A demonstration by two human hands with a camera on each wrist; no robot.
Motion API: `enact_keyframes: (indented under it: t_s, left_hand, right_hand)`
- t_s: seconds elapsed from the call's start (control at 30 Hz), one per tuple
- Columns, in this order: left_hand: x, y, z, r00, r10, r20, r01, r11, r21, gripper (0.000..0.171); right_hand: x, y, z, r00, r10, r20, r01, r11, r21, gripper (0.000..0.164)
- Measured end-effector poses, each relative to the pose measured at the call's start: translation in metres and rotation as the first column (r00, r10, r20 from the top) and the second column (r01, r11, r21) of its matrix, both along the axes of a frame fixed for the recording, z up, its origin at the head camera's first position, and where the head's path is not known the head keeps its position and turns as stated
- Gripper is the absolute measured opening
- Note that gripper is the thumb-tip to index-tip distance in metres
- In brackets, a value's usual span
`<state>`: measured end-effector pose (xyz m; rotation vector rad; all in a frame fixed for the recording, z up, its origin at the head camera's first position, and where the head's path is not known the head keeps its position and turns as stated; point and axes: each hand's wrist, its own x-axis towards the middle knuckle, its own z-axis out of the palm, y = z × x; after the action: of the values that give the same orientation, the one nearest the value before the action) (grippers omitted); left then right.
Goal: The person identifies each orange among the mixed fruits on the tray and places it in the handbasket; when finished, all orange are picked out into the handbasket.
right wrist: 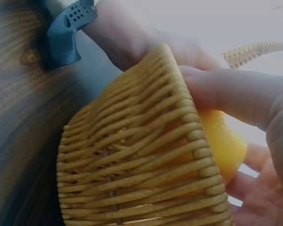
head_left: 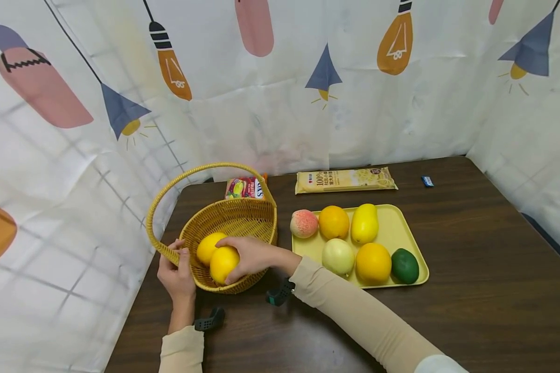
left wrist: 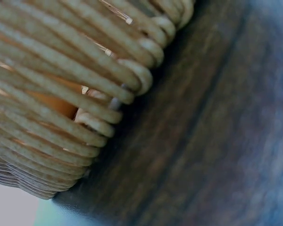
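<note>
Dark table (head_left: 485, 259), right grip (head_left: 254, 255) around yellow fruit (head_left: 222, 267), left grip (head_left: 177, 277) holding basket (head_left: 249, 224), tray (head_left: 393, 228) head-view only

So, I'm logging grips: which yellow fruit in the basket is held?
The nearer yellow fruit, gripped by the right hand; the farther one sits behind it, leftward.

Lamp-patterned white curtain (head_left: 280, 98) behind and beside a dark wood-grain table (head_left: 490, 274)
</note>
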<state>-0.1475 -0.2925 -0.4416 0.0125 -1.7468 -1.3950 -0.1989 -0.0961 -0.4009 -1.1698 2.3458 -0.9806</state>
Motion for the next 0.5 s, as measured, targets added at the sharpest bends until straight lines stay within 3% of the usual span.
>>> enact_keyframes:
  t_s: [0.27,0.5]
  left_hand:
    - [-0.0002,0.0008,-0.0008,1.000,0.002,-0.004,-0.002,1.000,0.023,0.025]
    - [-0.0010,0.0013,0.0008,1.000,-0.015,-0.005,0.016,0.999,0.033,0.024]
  right_hand:
    - [-0.0044,-0.0006,0.0027,0.997,0.070,0.020,-0.071,0.997,0.041,0.077]
    - [-0.0035,-0.0034,0.0007,0.999,0.047,-0.023,-0.046,0.998,0.053,0.077]
